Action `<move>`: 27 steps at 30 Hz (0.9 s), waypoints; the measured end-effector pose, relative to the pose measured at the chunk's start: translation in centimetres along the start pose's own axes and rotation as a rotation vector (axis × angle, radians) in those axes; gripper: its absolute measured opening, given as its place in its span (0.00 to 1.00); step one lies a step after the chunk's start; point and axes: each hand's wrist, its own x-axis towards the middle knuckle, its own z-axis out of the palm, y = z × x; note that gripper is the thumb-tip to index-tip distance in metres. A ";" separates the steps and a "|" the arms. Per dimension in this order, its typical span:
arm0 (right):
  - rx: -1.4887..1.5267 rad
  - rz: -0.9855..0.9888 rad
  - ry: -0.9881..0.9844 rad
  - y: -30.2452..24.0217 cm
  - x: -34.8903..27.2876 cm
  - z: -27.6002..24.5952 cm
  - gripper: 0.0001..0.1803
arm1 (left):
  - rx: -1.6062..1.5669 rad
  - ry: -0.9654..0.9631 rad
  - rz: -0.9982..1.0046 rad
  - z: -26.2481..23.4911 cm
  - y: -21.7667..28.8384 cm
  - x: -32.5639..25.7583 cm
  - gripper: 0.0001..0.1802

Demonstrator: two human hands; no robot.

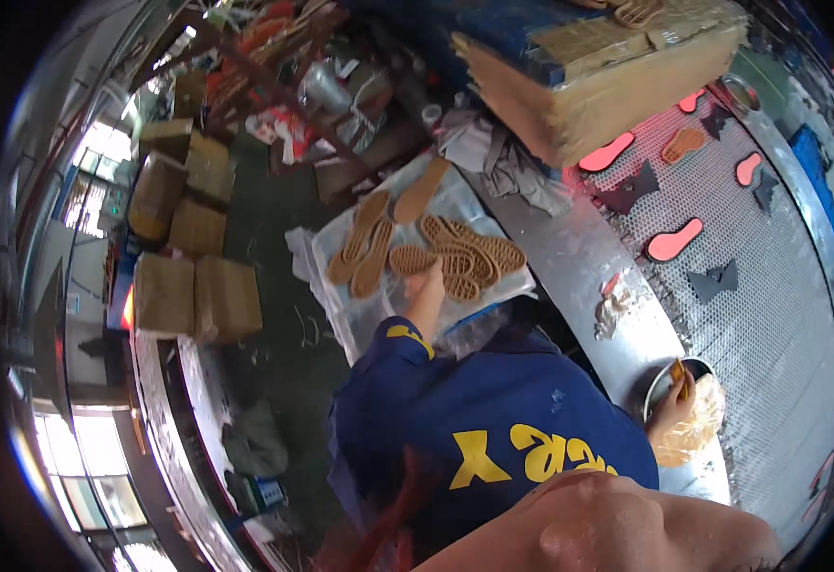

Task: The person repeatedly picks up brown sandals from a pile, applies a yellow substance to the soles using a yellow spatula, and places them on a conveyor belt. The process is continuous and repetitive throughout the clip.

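Observation:
My left hand (424,285) reaches over a plastic-covered surface (338,316), its fingers closed at the edge of a brown shoe sole (411,259). Several more tan and brown soles lie around it, some overlapping with their ridged undersides up; one plainer sole (423,191) rests toward the back. At the right, my right hand (672,414) grips a brush (681,377) by its yellow-brown handle beside a round metal pot (656,393). The bristles do not show. Clear plastic (703,419) with something yellowish lies against the pot.
A mesh conveyor (770,315) on the right carries pink-lit soles (673,239) and dark cut pieces (713,281). A metal ledge (584,276) runs along it. A cardboard-covered box (617,95) stands over its far end. Grey cloth (503,157) lies beside it; cartons (198,296) stand at left.

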 end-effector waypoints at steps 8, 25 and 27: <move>-0.320 -0.009 0.122 11.6 -5.4 -2.3 0.15 | 0.156 0.221 0.217 -2.1 1.5 -4.3 0.43; -0.860 -0.031 0.283 6.6 -3.1 3.6 0.09 | -0.124 -1.688 0.498 1.0 4.4 -27.4 0.20; -0.623 0.036 0.339 5.8 -3.0 3.7 0.10 | -0.113 -1.797 0.455 2.3 3.9 -29.1 0.24</move>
